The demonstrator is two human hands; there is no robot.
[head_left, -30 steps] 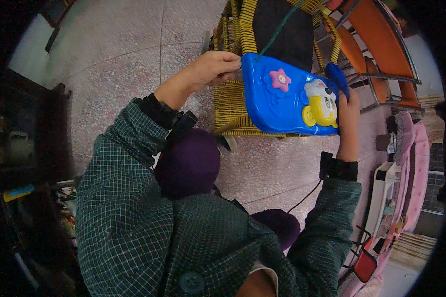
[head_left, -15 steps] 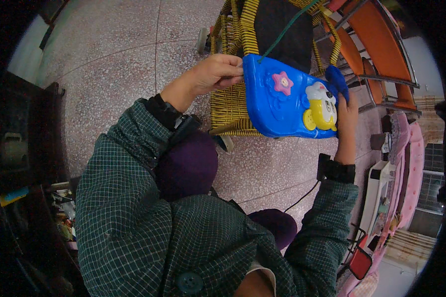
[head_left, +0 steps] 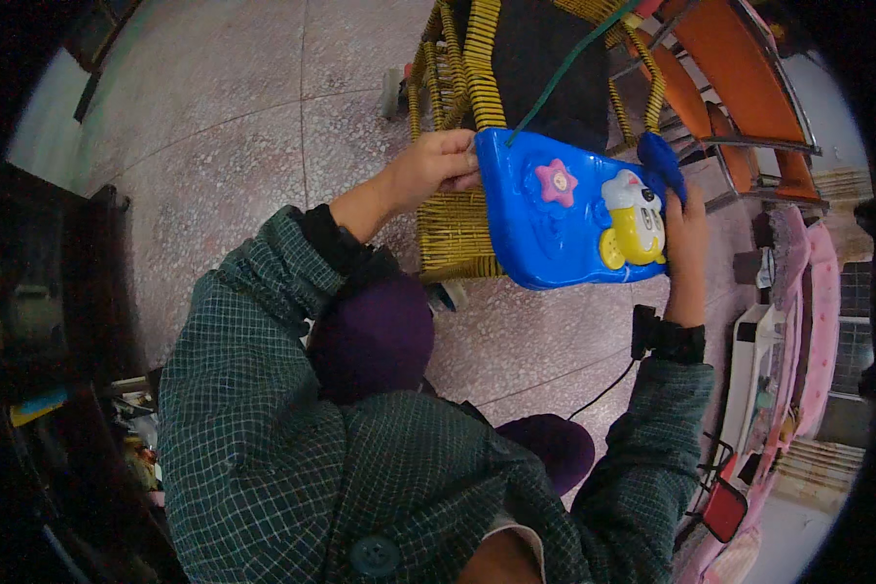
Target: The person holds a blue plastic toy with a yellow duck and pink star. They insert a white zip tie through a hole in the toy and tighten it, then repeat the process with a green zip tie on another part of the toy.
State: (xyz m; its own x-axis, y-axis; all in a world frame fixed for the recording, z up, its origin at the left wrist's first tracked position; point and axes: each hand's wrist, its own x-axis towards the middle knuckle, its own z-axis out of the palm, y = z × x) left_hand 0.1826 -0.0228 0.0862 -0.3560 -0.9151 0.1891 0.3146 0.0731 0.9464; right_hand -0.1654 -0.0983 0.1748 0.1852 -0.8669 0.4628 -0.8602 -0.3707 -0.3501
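A blue plastic play tray [head_left: 532, 241] with a pink star, a yellow-and-white cartoon face and rounded corners sits at the front of a yellow wicker stroller [head_left: 455, 232]. My left hand [head_left: 440, 165] pinches the tray's left edge, its fingertips partly hidden behind it. At the other end, my right hand [head_left: 686, 238] closes around the tray's right edge, just below a dark blue knob-like piece [head_left: 660, 162]. A green cord [head_left: 566, 70] runs up from the tray's upper left corner across the stroller's black seat [head_left: 547, 58].
Orange chairs with metal frames [head_left: 740, 63] stand at the upper right. Pink padded furniture [head_left: 820, 311] and a white table-like piece [head_left: 742, 375] are along the right side. Dark furniture [head_left: 49, 263] lines the left. A cable [head_left: 603, 389] hangs from my right wrist.
The tray, stroller and both hands appear slightly lower in the picture, mostly because the view shifted. Both hands keep their places on the tray's ends.
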